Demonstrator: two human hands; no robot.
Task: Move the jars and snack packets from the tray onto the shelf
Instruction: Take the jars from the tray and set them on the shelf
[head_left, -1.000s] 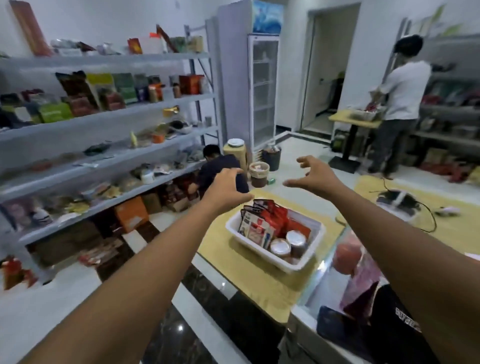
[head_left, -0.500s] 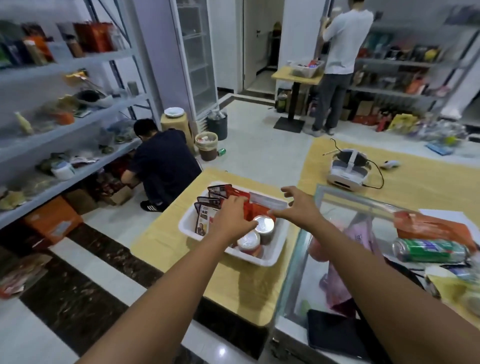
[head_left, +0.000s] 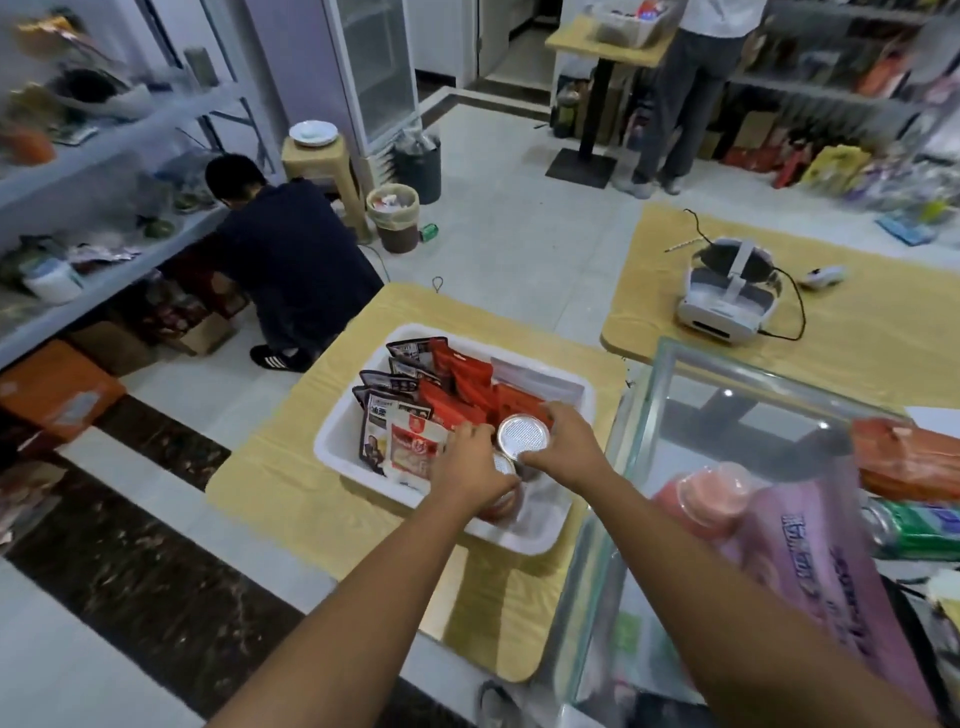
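In the white tray (head_left: 335, 441), my right hand (head_left: 563, 449) is gripping the foil-lidded jar (head_left: 523, 435) by its lid rim; my left hand (head_left: 470, 475) is clasping the second jar (head_left: 503, 464). I am judging both rigid, heavyish, slick: sidewalls grip better.

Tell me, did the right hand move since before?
Yes. The right hand has dropped from above the tray into its near end, gripping the far jar; the left hand grips the nearer jar.
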